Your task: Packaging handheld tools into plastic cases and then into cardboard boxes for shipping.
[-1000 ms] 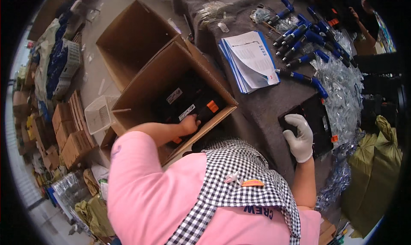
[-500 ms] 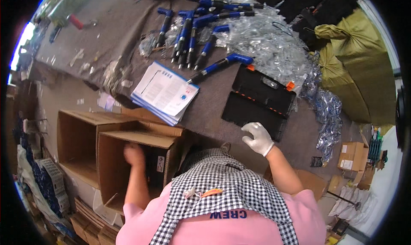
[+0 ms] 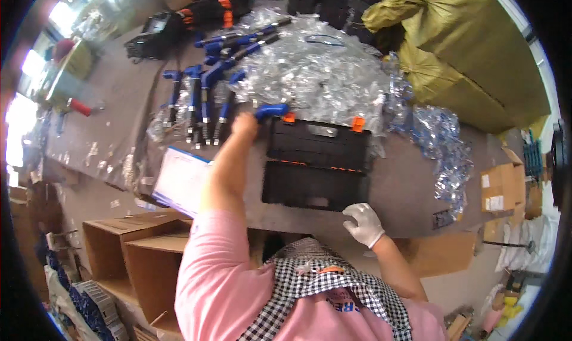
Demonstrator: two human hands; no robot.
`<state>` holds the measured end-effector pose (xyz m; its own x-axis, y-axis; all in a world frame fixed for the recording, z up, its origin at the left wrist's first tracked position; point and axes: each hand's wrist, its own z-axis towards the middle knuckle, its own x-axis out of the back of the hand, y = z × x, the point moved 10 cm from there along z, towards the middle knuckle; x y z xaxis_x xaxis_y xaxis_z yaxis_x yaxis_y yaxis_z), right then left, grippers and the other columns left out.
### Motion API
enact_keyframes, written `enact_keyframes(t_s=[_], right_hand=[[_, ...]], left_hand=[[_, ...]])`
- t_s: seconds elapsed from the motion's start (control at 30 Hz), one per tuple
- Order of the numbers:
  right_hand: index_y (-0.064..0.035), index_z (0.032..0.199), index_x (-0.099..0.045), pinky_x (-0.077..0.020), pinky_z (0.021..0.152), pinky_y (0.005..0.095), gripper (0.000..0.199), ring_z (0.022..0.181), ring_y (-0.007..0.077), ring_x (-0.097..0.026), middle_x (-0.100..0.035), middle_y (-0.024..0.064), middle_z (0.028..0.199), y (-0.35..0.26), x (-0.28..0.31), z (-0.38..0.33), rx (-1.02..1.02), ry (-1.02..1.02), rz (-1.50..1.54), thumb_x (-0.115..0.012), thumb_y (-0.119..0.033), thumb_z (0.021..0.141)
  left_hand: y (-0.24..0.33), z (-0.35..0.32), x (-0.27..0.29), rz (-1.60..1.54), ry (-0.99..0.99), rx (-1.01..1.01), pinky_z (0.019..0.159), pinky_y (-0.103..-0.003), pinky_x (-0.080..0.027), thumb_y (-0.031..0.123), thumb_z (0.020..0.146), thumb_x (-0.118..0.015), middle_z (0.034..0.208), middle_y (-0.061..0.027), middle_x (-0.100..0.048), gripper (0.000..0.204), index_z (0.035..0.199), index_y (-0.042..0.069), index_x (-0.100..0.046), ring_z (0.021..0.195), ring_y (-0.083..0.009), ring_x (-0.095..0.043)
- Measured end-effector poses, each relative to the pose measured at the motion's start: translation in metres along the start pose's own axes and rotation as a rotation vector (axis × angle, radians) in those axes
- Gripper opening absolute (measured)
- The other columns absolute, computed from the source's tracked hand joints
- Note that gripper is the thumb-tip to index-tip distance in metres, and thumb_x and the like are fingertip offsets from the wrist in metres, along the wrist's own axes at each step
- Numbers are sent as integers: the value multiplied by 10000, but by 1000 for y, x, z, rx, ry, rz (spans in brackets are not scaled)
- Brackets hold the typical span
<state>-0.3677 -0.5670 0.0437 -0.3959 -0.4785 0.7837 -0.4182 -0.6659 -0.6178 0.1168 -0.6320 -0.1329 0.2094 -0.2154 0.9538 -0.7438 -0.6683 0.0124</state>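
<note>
Person wearing a pink short-sleeved shirt [image 3: 220, 287], black-and-white checked apron [image 3: 322, 287], white glove on right hand [image 3: 363, 223]; left hand [image 3: 244, 125] bare.

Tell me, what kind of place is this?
Probably a packing workshop: blue-handled tools lie in rows on a grey table, beside an open black tool case, heaps of clear plastic bags and cardboard boxes.

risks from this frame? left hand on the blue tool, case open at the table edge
1. The left hand grips the blue-handled tool at full stretch, so it may snag the clear plastic bags heaped right beside it and drag them along.
2. The open black case lies close to the table edge, and the gloved right hand only touches its near corner; a bump could tip it off.
</note>
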Motion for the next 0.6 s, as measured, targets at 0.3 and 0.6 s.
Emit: enact_keyframes(t_s=[0.3,0.6], right_hand=[[-17,1464,-288,-406,1041,397,745,1203,282,-532,-474,181,1380,62,122,-1,-168,394,882,-695,-97,845],[-28,1114,-602,-492,523,282,382,571,111,-586,-626,45,755,81,17,48,-527,-36,890,-743,-46,759]], left_hand=[[165,-169,198,22,468,-591,707,-456,-542,141,800,-619,819,-147,-673,104,888,89,-604,808,-325,-670],[289,-323,89,210,400,-1054,690,-362,-500,200,809,-557,838,-33,-592,180,969,118,-543,813,-216,-623]])
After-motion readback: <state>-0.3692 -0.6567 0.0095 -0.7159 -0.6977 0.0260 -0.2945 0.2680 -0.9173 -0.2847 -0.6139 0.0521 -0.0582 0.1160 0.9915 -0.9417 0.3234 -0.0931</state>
